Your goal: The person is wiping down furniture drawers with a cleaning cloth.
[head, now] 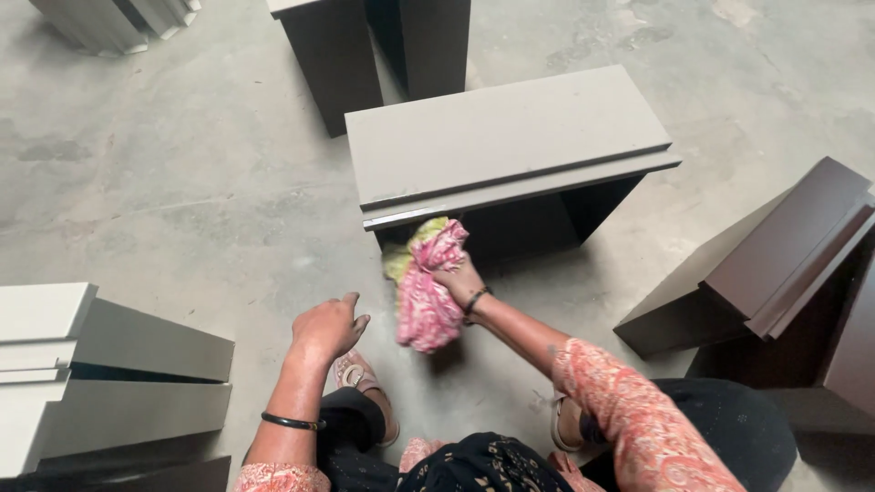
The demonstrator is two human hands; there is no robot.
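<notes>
Squatting low over a dusty concrete floor (182, 182), the person shows patterned orange-pink sleeves (638, 410) and dark trousers (720, 428) at the bottom of the view, with a sandalled foot (360, 375) just ahead of the knees. The left hand (326, 326) hovers over that foot with nothing in it, its fingers loosely curled and slightly spread, a dark bangle (290, 422) round the forearm behind it. The right hand (458, 278), with a dark band at its wrist, is closed round a bunched pink and yellow-green cloth (424, 287); the upper end of the cloth presses against the front lower lip of a grey box-shaped metal unit (506, 137) standing on the floor straight ahead, while the rest of the cloth hangs down below the fist, clear of the floor as far as can be told. To the left, near the person's elbow, lies a stack of pale grey stepped panels (100, 364). To the right, well apart from the cloth, a dark brown unit (784, 246) of similar stepped shape lies tilted on the floor. Beyond the grey unit stand two dark upright pieces (374, 46), and further pale panels (109, 23) lie in the far left corner.
</notes>
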